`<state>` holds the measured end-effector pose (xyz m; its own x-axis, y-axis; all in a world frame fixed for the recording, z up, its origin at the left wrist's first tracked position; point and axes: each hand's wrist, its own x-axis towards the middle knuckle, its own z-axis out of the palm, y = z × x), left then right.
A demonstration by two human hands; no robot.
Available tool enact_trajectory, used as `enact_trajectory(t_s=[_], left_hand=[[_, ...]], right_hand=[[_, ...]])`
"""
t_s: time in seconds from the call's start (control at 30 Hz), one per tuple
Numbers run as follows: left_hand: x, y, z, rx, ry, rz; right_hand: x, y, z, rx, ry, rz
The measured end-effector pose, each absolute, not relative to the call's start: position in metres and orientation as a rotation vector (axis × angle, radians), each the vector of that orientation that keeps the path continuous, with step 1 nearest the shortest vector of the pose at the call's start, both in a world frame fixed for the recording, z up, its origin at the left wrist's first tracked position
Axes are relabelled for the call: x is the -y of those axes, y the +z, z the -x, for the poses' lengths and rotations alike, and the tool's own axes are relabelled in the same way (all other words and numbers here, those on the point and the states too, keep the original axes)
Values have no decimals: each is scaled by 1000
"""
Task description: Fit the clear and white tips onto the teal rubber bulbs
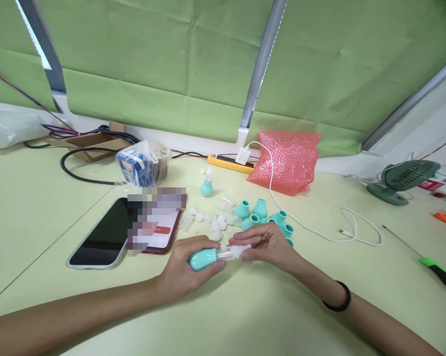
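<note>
My left hand [185, 262] is wrapped round the teal rubber bulb [203, 259] of a nasal aspirator, which lies nearly level above the table. A clear tube [224, 253] joins the bulb to a soft white tip [241, 250]. The thumb and fingers of my right hand [269, 247] close on that tip from the right. Just beyond my hands are several loose teal bulbs [260, 208] with open necks, partly hidden by my right hand. White tips and clear pieces [217, 221] lie scattered to their left. Farther back an assembled aspirator [207, 187] stands upright.
Two phones, one dark-screened [100, 237] and one red-cased [173, 230], lie on the left. Behind are a bagged blue pack [137, 165], a cardboard box [93, 146], a yellow power strip [228, 163] and pink bubble wrap [287, 163]. A white cable [311, 228], fan [408, 178] and screwdriver [435, 269] lie right.
</note>
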<state>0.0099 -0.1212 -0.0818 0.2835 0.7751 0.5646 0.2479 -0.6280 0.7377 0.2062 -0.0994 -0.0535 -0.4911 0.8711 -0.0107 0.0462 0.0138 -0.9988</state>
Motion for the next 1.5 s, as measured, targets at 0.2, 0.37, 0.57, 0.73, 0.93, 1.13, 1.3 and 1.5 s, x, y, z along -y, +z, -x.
enact_trajectory(t_s=[0.2,0.37,0.57,0.73,0.93,1.13,1.3,1.5], left_hand=[[120,-82,-9,-1001,1342,-2011],[123,-82,-9,-943,1424,-2090],[125,-84,-9,-935,1486,-2133],[122,-83,-8,-975,1340,-1974],[118,-77,-6,-963,1094,-1674],[116,-76,-7,-856,941,-1492],[115,-75,-6,-858,909,-1496],[117,-78,-6,-917,967,-1608]], right_hand=[[105,-67,-198,1337,1561,918],[111,-71,-194,1229,1661,848],[117,-72,-189,1189,1644,807],[117,-67,-185,1247,1489,903],[114,-56,-188,1436,1351,1043],[106,-51,-198,1637,1494,897],[106,-56,-199,1614,1446,911],[114,-65,-191,1495,1368,905]])
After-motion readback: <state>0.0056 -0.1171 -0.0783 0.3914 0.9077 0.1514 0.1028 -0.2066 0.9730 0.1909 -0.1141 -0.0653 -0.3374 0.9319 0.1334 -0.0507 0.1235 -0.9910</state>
